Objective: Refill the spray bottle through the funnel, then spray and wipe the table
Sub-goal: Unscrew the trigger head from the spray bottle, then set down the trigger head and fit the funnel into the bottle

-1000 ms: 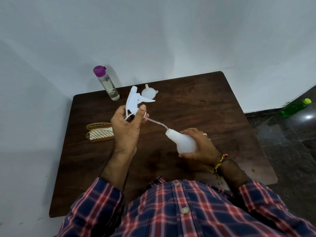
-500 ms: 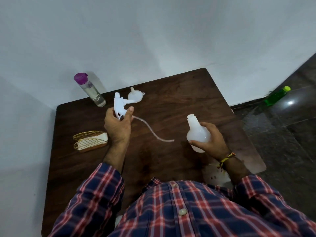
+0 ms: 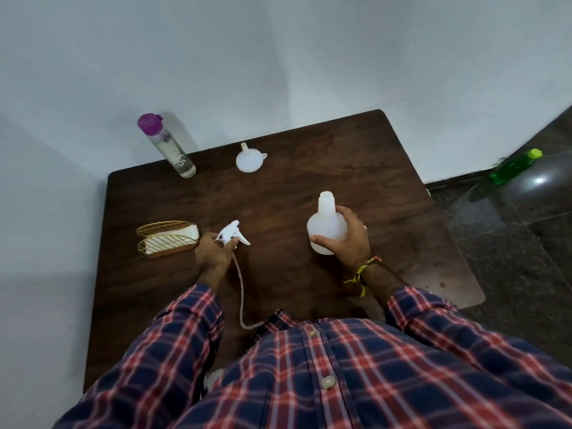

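Hands apart now: left hand with sprayer head lowered beside holder.

Dark wooden surface; funnel and clear purple-capped bottle lay beyond the left grip, gold wire holder just beside it.

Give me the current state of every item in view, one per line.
Spray bottle: upright, uncapped, held by right hand.
Spray head: off the bottle, in left hand, tube trailing over table.
Funnel: lying unused, apart from the bottle.
Purple-capped bottle: capped, standing.
Gold basket: holds white cloth.
Green bottle: on floor, capped.
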Available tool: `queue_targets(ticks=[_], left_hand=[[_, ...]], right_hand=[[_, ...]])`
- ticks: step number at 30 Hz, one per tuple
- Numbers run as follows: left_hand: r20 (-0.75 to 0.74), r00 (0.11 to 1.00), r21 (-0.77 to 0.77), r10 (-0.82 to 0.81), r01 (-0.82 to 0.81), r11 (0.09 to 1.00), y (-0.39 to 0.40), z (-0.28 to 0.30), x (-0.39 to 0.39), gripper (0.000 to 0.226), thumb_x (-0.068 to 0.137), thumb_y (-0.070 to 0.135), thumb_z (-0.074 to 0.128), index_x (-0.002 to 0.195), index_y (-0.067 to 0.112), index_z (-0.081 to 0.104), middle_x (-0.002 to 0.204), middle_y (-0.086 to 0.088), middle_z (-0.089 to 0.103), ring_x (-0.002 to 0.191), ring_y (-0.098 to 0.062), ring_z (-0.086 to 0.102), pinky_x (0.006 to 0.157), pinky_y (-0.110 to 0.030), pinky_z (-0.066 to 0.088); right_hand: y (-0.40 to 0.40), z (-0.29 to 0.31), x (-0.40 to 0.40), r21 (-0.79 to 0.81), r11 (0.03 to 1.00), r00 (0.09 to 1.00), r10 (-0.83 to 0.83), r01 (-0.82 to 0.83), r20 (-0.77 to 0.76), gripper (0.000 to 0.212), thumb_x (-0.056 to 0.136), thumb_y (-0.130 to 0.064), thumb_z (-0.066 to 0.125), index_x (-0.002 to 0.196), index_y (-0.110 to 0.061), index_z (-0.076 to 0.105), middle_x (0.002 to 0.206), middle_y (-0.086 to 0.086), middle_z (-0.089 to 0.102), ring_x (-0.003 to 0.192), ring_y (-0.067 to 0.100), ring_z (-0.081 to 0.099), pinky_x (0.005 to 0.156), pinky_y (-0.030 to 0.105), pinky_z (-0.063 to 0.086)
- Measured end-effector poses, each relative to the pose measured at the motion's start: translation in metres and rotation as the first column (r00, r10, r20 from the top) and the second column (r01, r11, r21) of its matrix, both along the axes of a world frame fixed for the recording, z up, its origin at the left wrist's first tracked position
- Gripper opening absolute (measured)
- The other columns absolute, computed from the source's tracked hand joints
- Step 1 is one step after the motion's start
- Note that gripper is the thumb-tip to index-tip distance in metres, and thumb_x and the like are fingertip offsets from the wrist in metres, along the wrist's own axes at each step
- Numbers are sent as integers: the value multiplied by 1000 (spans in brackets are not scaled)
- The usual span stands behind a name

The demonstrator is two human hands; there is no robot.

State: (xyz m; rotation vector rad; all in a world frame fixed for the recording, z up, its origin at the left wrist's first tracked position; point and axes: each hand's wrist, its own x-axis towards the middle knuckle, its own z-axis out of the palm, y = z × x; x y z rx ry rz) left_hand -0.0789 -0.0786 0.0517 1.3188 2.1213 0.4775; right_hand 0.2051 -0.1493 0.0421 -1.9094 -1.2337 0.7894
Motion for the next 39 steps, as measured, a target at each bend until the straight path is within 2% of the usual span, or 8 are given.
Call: queue_targets(ticks=[11,17,21,25,28,31,35,39], left_hand=[[-78,997,-85,-20,14,996,-38,-15,-1,75,80,31,78,139,9,38,137,-16,49,126,-33,48,98,-40,43],[-159,987,-143,32,-55,988,-49,-22,-22,58,94,37,57,142,11,36,140,-19,46,125,-36,48,94,-46,45],[-210,977,-246,28,-81,966,-40,-32,-49,62,97,26,53,149,6,27,154,-22,28,142,-38,26,110,-51,34],[-199,979,-406,-34,-51,912,-42,-41,-60,81,96,26,57,155,6,4,163,-17,-1,148,-40,3,117,-56,18],[-201,971,-462,-133,26,887,-39,-38,-67,98,88,30,70,154,4,2,162,-19,0,148,-42,5,116,-55,21],[-211,936,-530,-281,132,838,-30,-24,-80,114,72,35,85,152,-1,13,159,-24,14,146,-40,17,116,-50,27],[-192,913,-573,-360,193,796,-26,-9,-88,100,65,35,89,144,3,36,153,-22,32,140,-38,33,110,-49,38],[-189,907,-582,-376,205,787,-23,-9,-92,103,65,38,89,145,5,34,154,-20,30,139,-37,35,110,-48,38]], right_hand=[[11,-8,-24,-66,995,995,74,-69,74,102,51,-40,93,134,-12,41,133,7,46,120,24,47,102,44,46],[-3,-6,-33,-158,987,998,5,6,70,110,49,-44,93,137,-12,35,136,8,43,123,25,45,102,41,44],[-20,-5,-44,-195,960,975,-173,199,141,81,53,-45,92,107,-11,43,111,8,52,98,26,57,77,37,51],[-36,-10,-62,-400,897,982,-163,189,98,48,71,-39,83,92,-12,50,98,7,62,95,28,62,79,35,49],[-39,-7,-79,-504,858,995,-76,98,65,26,78,-37,76,76,-17,60,90,3,69,95,24,65,82,34,52],[-31,6,-101,-506,862,999,38,-18,29,26,83,-29,73,61,-22,59,78,3,70,88,24,69,83,37,56],[-4,19,-134,-411,902,984,170,-135,49,15,90,-22,63,89,-10,73,91,12,75,92,30,69,89,41,54],[39,25,-159,-282,943,972,212,-175,106,21,90,-17,62,108,-9,71,109,9,72,105,26,65,96,35,49]])
